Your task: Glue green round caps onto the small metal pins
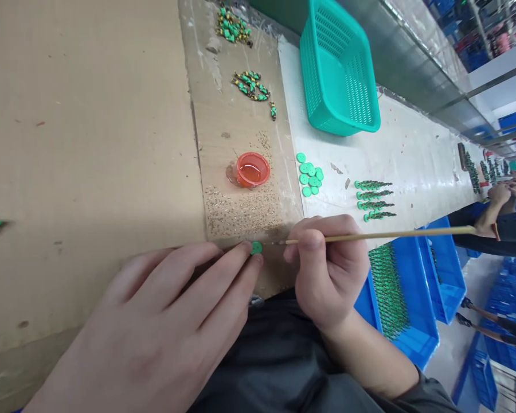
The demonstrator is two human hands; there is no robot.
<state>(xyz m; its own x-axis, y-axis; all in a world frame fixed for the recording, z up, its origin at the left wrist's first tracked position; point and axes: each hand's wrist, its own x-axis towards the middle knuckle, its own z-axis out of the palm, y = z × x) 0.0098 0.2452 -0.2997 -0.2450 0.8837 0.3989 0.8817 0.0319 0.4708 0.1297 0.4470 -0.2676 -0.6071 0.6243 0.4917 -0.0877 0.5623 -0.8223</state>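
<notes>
My left hand (172, 321) pinches a small green disc (257, 248) at its fingertips, near the table's front edge. In my right hand (329, 269) is a thin wooden stick (395, 234), its tip pointing left toward the disc, a small gap apart. Beyond both hands stands a red cup (252, 170) with amber liquid in it. Tiny brown grains (241, 212) are scattered around the cup. Several green discs (312, 178) lie in a loose group on the white surface to the right of the cup.
A teal basket (339, 74) stands at the back. Small green, black and yellow pieces (251, 86) lie behind the cup. Four green figures (374, 195) lie in a row at right. Blue bins (425, 338) sit beside my right forearm. Another person's hands (505, 189) show at far right.
</notes>
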